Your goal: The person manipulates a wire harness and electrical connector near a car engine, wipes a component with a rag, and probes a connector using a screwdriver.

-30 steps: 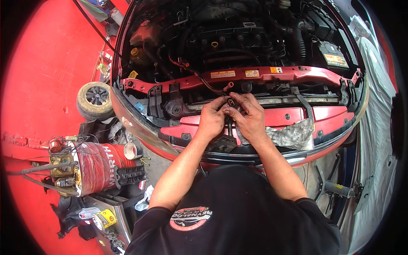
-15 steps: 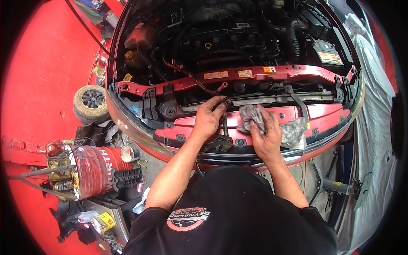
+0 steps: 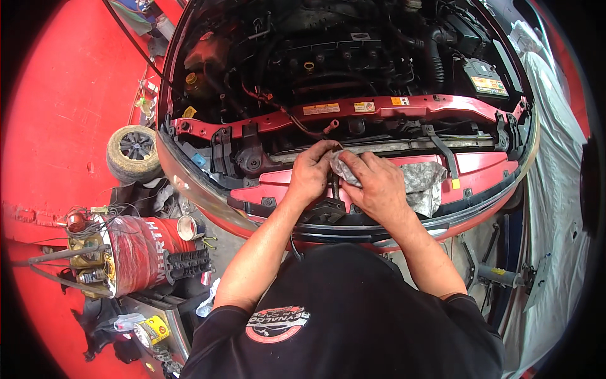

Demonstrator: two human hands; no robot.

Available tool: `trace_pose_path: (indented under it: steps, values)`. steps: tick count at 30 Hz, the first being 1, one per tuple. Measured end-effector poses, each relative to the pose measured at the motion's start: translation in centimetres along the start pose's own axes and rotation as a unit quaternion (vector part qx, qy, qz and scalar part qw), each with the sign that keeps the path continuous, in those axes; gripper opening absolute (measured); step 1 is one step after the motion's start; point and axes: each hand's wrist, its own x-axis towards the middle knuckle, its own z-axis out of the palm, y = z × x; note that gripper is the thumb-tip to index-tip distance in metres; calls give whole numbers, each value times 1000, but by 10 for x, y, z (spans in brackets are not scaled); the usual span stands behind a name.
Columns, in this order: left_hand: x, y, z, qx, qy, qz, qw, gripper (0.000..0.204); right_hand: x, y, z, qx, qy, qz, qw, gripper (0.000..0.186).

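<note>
Although I cannot tell what, if anything, the curled left hand (image 3: 309, 175) pinches, the right hand (image 3: 382, 188) grips a grey rag (image 3: 345, 168) at its fingertips, above the front edge of the car (image 3: 486, 167).

A crumpled grey rag (image 3: 345, 168), blotched with darker patches, is bunched up mid-scene and touches a small dark part (image 3: 338, 147) at its far left, mostly covered from sight. A black stem (image 3: 335, 187) shows just nearer. More mottled grey cloth (image 3: 425, 184) lies wrinkled to the right; any join between it and the rag is hidden.
</note>
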Motion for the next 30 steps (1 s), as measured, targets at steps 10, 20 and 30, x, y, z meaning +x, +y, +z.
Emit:
trace_pose_path:
  steps: [10,20,30]
  values:
    - [0,3,5,-108,-32,-68,991,16,-52,34,-13,-20,92,117,989,38]
    - [2,6,6,-64,-13,-37,997,16,-17,-2,8,40,148,32,988,57]
    - [-1,12,9,-39,-15,-76,996,18,-53,27,-6,20,116,163,980,41]
